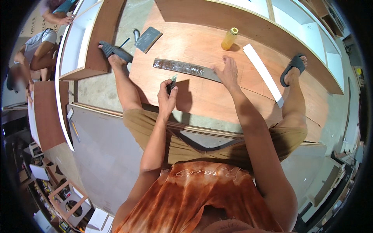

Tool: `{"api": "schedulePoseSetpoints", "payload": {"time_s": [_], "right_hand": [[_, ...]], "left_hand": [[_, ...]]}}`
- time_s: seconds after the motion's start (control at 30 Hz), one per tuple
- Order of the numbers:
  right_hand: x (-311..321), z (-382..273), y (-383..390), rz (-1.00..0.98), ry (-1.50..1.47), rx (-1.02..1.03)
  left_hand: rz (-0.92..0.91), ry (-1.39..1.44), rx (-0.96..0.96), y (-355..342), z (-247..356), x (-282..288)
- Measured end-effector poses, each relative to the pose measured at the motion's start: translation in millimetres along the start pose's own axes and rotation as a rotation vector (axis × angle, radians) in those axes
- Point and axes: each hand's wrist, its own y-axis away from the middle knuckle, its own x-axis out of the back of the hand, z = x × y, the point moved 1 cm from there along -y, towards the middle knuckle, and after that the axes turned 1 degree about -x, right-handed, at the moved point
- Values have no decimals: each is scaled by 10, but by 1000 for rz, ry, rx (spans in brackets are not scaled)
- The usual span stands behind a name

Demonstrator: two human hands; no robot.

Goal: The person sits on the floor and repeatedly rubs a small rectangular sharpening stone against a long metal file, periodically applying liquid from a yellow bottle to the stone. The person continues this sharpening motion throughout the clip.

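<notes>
My left hand is closed around a small dark tool with a pale greenish tip; its exact kind is unclear. Just above it lies a long narrow grey strip, flat on a reddish plywood sheet. A shiny brown, wet-looking coat covers most of the strip's left part. My right hand is at the strip's right end, thumb and fingers apart, the thumb close to or touching the strip. Beyond that hand stands a see-through bottle of yellow liquid, with a yellow neck.
A white strip lies slantwise on the right. A dark sanding block or flat pad sits at upper left. White-lined cabinet frames border the far side and left. Another person crouches at far left. My sandaled feet flank the plywood.
</notes>
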Motion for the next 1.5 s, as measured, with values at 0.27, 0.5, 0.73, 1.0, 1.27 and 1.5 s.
{"api": "schedulePoseSetpoints", "payload": {"time_s": [0.27, 0.5, 0.73, 1.0, 1.27, 1.5], "right_hand": [[278, 155, -1025, 114, -165, -291], [288, 251, -1218, 40, -389, -105], [1383, -808, -1213, -251, 70, 381], [1807, -1554, -920, -562, 913, 716], [1986, -1624, -823, -482, 966, 736], [2059, -1690, -778, -466, 989, 746]], "left_hand": [[-332, 1483, 430, -219, 378, -117], [-362, 1736, 561, -303, 406, -333], [-433, 1549, 494, -465, 380, -454], [-364, 1285, 482, -392, 704, -696], [-377, 1251, 500, -236, 1003, -818], [-412, 1284, 448, -259, 1026, -828]]}}
